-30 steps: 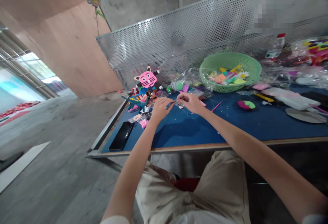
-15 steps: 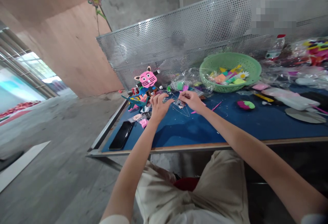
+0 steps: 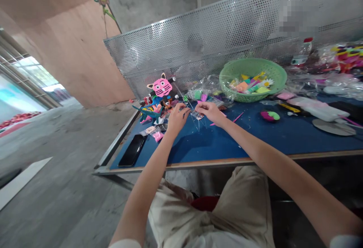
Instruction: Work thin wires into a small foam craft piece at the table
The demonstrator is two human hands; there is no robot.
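Over the blue table, my left hand (image 3: 177, 118) and my right hand (image 3: 209, 112) are close together, fingertips only a little apart. Both pinch thin, pale wire (image 3: 198, 124), whose fine strands hang in a loop below the fingers and reach up past my left hand. Where the strands cross between my fingertips is too small to make out. Behind my left hand a pink cat-faced figure (image 3: 162, 87) stands against the mesh panel. A small clear packet (image 3: 197, 115) lies beneath my fingers.
A black phone (image 3: 132, 150) lies at the table's left edge. A green basket (image 3: 253, 66) with colourful pieces stands at the back. To the right are a purple-green lump (image 3: 269, 116), a yellow cutter (image 3: 289, 107) and a bottle (image 3: 302, 53). A perforated metal panel (image 3: 170, 44) stands behind.
My left fingers have closed from a spread pose to a pinch on the wire. The hands have come closer together, and the wire loop has shifted left and narrowed.
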